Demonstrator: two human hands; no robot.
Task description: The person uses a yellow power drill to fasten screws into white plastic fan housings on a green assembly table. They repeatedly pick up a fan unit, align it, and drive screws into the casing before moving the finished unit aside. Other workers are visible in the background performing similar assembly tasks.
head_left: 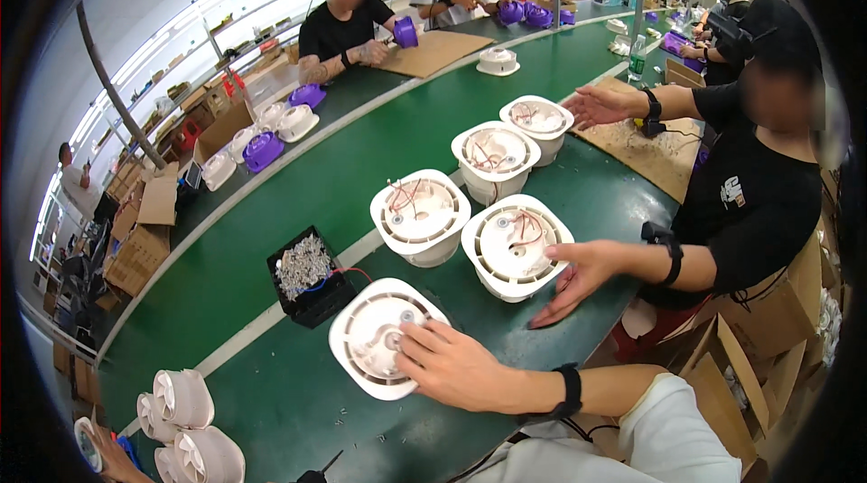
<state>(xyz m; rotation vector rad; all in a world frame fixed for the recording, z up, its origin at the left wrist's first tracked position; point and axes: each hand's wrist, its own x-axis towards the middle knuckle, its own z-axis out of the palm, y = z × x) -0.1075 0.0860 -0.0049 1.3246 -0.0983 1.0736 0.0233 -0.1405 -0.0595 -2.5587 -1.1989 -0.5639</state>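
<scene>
A long green conveyor belt (298,185) is seen curving away. Five white round fan housings (420,212) are set on it, beside a black tray of screws (307,274). Brown cardboard mats (433,51) are laid along its edges.

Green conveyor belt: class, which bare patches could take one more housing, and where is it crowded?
Bare green conveyor belt lies between the black screw tray and stacked white fan wheels, and beyond the tray. It is crowded near the right edge, where round white plastic housings cluster.

Long green conveyor table (298,203), bright windows (181,41), stacked cardboard boxes (140,248).
</scene>
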